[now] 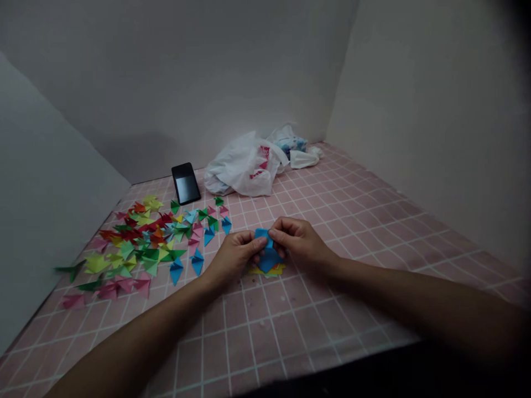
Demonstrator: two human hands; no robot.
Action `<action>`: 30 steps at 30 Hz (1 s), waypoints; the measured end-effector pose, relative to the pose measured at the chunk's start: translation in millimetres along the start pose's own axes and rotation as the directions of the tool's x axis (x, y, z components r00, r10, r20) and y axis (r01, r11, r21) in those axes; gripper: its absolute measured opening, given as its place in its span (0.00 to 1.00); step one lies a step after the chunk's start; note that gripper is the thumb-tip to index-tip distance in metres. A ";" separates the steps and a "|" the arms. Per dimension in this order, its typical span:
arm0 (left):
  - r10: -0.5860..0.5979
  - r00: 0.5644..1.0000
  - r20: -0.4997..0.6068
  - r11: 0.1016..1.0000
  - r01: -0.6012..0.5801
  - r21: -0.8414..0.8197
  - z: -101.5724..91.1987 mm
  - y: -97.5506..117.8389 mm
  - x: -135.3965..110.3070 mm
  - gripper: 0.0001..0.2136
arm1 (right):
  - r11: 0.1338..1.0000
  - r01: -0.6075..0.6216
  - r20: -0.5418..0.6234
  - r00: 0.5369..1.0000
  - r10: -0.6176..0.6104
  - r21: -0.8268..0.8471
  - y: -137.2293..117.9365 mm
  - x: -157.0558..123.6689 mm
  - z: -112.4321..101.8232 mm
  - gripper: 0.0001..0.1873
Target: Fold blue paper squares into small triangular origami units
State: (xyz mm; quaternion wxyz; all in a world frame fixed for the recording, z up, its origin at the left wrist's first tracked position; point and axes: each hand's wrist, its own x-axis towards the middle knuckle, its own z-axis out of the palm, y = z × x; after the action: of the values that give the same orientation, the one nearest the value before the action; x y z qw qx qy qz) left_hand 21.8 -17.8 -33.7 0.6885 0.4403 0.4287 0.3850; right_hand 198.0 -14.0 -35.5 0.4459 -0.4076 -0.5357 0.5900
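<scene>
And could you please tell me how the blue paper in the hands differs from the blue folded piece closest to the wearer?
The blue paper is held by the left hand and right hand; the blue folded piece lies untouched on the pink surface. The paper looks broader, while the piece is narrower with pointed tips. Both are blue.

Two bare hands (305,243), bare forearms (394,298) — both tapering toward narrower wrists (337,268)
</scene>
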 end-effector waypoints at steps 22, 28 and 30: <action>-0.188 0.978 0.087 0.978 0.195 -0.080 4.4 7.5 -1.5 0.20 | 0.968 -0.147 -0.008 0.988 0.152 0.201 -3.0 -1.4 3.5 0.17; -0.135 0.989 0.064 0.987 0.141 -0.082 1.7 1.3 -1.6 0.18 | 0.996 -0.038 -0.029 0.999 0.040 0.078 -2.3 -1.7 2.5 0.17; -0.139 0.988 0.062 0.987 0.144 -0.071 1.8 0.8 -2.3 0.17 | 1.000 0.005 -0.028 1.000 -0.005 0.009 -1.9 -2.3 2.2 0.16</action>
State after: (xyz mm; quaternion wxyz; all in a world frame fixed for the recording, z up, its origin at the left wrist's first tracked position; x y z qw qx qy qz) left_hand 22.6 -20.1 -31.9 0.7421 0.3936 0.4243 0.3381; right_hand 196.7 -16.8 -33.4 0.4565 -0.4126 -0.5278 0.5855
